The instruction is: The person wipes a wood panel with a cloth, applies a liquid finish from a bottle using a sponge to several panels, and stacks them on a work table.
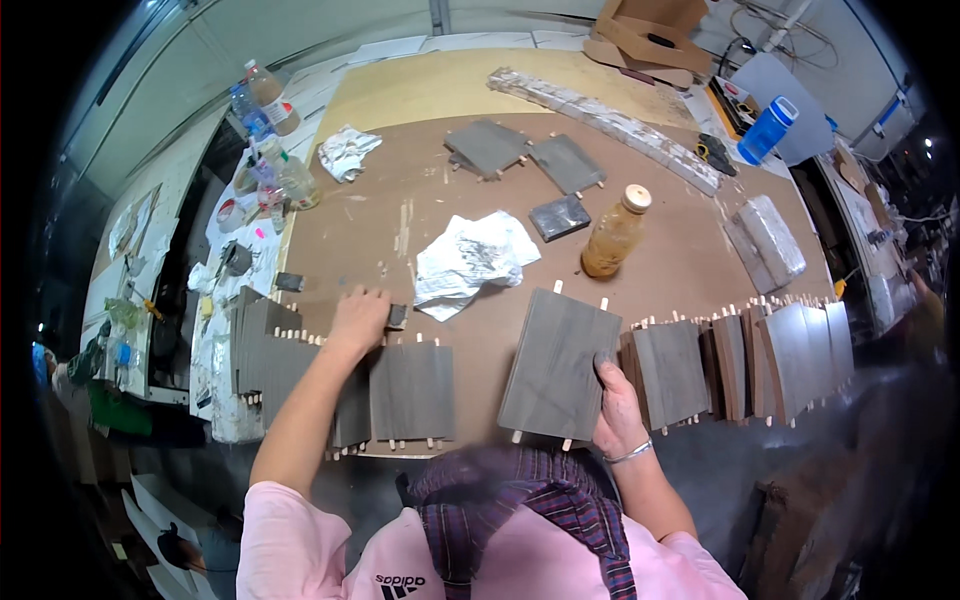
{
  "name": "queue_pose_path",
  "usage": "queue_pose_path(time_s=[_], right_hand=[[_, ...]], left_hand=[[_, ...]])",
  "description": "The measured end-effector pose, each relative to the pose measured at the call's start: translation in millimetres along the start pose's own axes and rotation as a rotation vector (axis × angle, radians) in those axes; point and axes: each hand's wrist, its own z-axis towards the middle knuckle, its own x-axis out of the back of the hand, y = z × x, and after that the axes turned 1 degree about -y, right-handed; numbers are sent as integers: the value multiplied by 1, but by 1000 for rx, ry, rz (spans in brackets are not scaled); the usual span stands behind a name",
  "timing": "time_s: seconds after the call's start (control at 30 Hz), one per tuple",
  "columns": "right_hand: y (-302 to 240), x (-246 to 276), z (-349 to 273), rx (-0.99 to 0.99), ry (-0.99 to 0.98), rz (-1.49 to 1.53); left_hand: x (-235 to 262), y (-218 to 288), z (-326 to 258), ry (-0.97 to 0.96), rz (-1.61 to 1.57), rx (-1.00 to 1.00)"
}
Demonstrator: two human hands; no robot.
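Head view: we are gripping a grey rectangular wooden panel with dowel pegs at lower centre, our right hand clamping its right edge with fingers curled. Our left hand, fingers bunched, is pressing a small dark sanding block just left of the crumpled white cloth.
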Motion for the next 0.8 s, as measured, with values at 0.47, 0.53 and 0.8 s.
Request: queue_pose_path(time_s=[0.47, 0.53, 0.8], right_hand=[[-8, -4, 4, -29, 78, -65], [-9, -7, 5, -34, 3, -125], [-9, -12, 0, -41, -4, -105]], left_hand=[[90, 87, -28, 178, -1109, -81], [104, 116, -32, 138, -1325, -94], [87, 135, -38, -25, -2090, -34]])
